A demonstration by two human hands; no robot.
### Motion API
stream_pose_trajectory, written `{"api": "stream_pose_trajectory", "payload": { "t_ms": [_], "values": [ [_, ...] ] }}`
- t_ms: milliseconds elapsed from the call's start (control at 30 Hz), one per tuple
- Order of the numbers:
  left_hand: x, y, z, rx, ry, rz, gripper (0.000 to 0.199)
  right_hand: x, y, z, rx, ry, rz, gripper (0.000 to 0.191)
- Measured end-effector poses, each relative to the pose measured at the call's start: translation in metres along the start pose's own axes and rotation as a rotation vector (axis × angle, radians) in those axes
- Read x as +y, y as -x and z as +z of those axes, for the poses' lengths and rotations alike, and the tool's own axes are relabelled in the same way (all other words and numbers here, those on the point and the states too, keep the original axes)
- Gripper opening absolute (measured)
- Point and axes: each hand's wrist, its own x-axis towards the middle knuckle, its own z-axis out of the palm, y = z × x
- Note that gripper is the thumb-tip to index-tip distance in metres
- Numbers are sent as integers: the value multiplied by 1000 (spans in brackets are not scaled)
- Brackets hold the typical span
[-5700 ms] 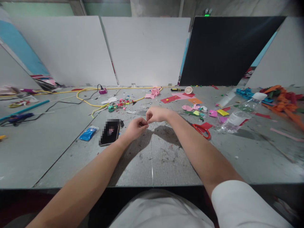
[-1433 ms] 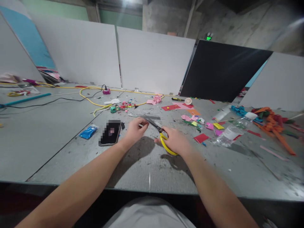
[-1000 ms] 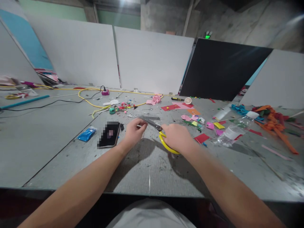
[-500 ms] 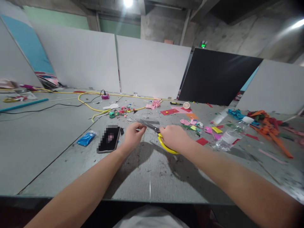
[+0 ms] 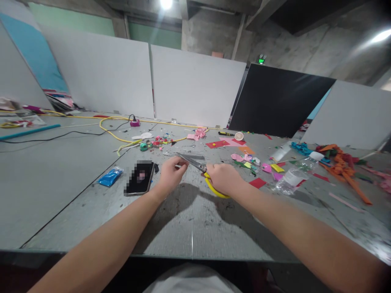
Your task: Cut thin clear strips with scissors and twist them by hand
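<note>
Two hands: the left hand (image 5: 172,173) and the right hand (image 5: 223,178) are out over the grey counter (image 5: 229,246), near each other but not touching, with the scissors (image 5: 200,166) bridging the space between.
Right hand: clamped on the yellow handles (image 5: 213,190), its fingers wrapped so far round that I see only part of the loops below the palm.
Left hand: thumb and fingers drawn together in a pinch, just beside the blades (image 5: 191,161); I can't tell what, if anything, sits between the fingertips.
Scissors, place: in the right hand's grip, the dark metal reaching out past its knuckles to the left hand's fingertips.
Scissors, direction: tips aimed toward the far side and leftward, handles back toward the near edge and rightward; the long axis runs on a slant.
Blades: whether they stand parted or meet, I can't make out.
Thin wires (image 5: 200,157): a loose bunch lying just beyond the hands, running roughly side to side.
Phone (image 5: 139,179): flat, near the left hand on its outer side, the screen blurred out.
Blue packet (image 5: 110,177): farther left, near the phone but apart from it.
Red paper (image 5: 257,182): flat, to the right of the right hand.
Clear bottle (image 5: 295,177): well over to the right, white cap on.
</note>
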Motion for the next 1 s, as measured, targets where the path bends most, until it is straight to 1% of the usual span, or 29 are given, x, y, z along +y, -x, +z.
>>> {"api": "stream_pose_trajectory", "payload": {
  "t_ms": [67, 100, 200, 300, 367, 433, 533, 600, 667, 767, 833, 900, 933, 1000],
  "values": [
    [0, 0, 1, -5, -2, 11, 12, 0, 2, 2, 15, -2, -8, 32],
    [0, 0, 1, -4, -4, 13, 12, -1, 4, 2, 27, 0, -3, 33],
    [-1, 0, 2, 2, 2, -9, 13, -1, 9, 2, 61, -15, 46, 47],
    [-3, 0, 3, 29, 15, -52, 14, 4, 12, 8, 74, -64, 143, 57],
    [-4, -1, 3, 50, 10, -73, 15, 12, 14, 16, 39, -100, 221, 57],
    [-5, -1, 2, 60, -2, -84, 14, 22, 17, 28, -23, -123, 308, 55],
    [-6, -2, 2, 56, -22, -89, 13, 40, 24, 49, -87, -122, 404, 45],
    [-6, -2, 2, 50, -33, -90, 13, 53, 31, 63, -136, -111, 410, 37],
    [-6, -1, 3, 48, -36, -94, 12, 65, 36, 73, -174, -106, 399, 37],
    [-5, -1, 4, 39, -18, -106, 12, 83, 40, 79, -237, -153, 365, 39],
    [-5, -1, 5, 33, -9, -107, 11, 92, 36, 75, -301, -171, 352, 36],
    [-5, -1, 4, 26, -14, -108, 10, 98, 22, 66, -353, -170, 355, 37],
    [-5, -1, 4, 17, -20, -111, 10, 99, 11, 60, -343, -171, 344, 40],
    [-5, -2, 3, -7, -27, -130, 9, 96, -20, 52, -265, -187, 317, 44]
  ]
}}
